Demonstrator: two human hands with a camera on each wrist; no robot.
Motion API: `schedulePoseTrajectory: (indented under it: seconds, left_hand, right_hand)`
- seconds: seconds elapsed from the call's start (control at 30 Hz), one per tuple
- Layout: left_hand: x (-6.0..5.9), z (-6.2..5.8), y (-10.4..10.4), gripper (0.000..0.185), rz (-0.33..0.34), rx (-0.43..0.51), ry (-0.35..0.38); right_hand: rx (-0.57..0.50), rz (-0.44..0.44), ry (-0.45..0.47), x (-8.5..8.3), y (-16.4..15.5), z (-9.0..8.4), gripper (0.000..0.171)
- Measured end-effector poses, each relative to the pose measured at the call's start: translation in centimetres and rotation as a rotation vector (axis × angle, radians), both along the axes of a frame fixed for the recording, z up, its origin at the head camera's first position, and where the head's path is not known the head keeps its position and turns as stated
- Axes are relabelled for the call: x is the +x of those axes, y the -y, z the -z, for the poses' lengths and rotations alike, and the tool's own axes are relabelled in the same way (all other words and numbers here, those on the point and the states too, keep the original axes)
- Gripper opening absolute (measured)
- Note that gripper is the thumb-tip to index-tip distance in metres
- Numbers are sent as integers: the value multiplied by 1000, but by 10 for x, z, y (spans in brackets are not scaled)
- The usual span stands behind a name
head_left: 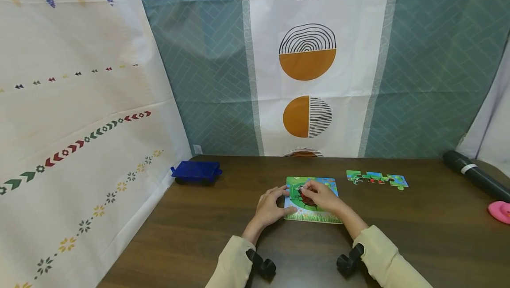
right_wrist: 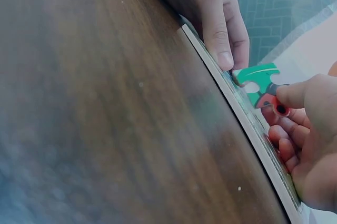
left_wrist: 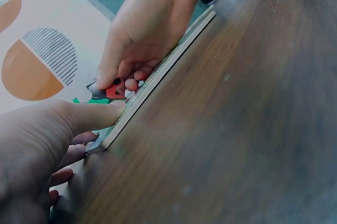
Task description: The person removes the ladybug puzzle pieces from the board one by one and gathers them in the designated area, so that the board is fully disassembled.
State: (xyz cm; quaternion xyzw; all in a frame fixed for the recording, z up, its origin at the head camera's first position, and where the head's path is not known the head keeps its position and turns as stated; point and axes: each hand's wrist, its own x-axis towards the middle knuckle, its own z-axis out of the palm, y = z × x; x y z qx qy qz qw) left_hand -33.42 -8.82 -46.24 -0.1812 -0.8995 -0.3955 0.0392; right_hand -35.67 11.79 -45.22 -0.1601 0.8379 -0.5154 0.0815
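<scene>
Right-hand grip [head_left: 323, 197] pinched a green-and-red interlocking jigsaw piece [right_wrist: 259, 76]; left-hand grip [head_left: 269, 208], fingers apart, touched a rectangular multicoloured puzzle board [head_left: 314, 217].

– Which colours has the puzzle piece [right_wrist: 264, 83]?
– It is green, with a red, black-spotted part.
– And the table [head_left: 398, 230]?
– Brown, with wood grain. The cart [head_left: 196, 171] is blue, the sleeves [head_left: 380, 248] cream.
</scene>
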Motion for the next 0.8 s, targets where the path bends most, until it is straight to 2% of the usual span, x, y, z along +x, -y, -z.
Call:
schedulePoseTrajectory:
  seconds: [0.23,0.3,0.53,0.67,0.8]
  left_hand:
    - [-1,1,-1,45,-2,12,0]
    - [-1,2,-2,44,-3,13,8]
    - [-1,1,0,44,7,11,10]
    - [0,0,-1,44,21,30,9]
    - [2,0,0,44,27,33,6]
  right_hand:
    - [-40,43,36,1,-3,-2,27]
    - [-62,87,48,2,-6,-3,31]
    - [-243,242,59,-1,-26,-11,36]
    - [-231,323,46,-1,-49,-16,40]
    - [-145,393,36,5,-74,-14,48]
